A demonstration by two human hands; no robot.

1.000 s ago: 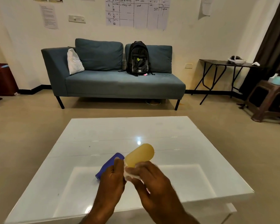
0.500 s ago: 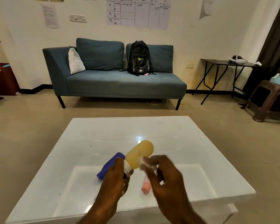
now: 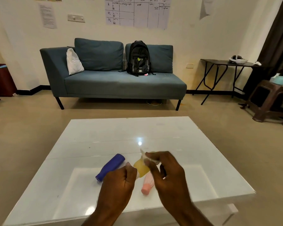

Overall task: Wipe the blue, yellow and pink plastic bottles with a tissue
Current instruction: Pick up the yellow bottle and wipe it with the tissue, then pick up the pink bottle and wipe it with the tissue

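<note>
My left hand (image 3: 119, 180) grips the capped end of the yellow bottle (image 3: 141, 168), holding it above the white table (image 3: 104, 131). My right hand (image 3: 163, 173) pinches a white tissue (image 3: 145, 156) against the bottle's far end and covers much of its body. The blue bottle (image 3: 110, 167) lies on its side on the table, just left of my hands. The pink bottle (image 3: 148, 185) lies on the table under my hands, partly hidden by my right hand.
A blue sofa (image 3: 114, 82) with a black backpack (image 3: 138, 58) stands beyond the table. A dark folding table (image 3: 227, 66) and a brown stool (image 3: 271, 100) with a tissue box (image 3: 281, 79) stand at the right. Bare floor surrounds the table.
My right hand has slid the tissue from the bottle's neck up along its body to the far end. The yellow bottle has dropped lower, and the pink bottle has come into sight.
</note>
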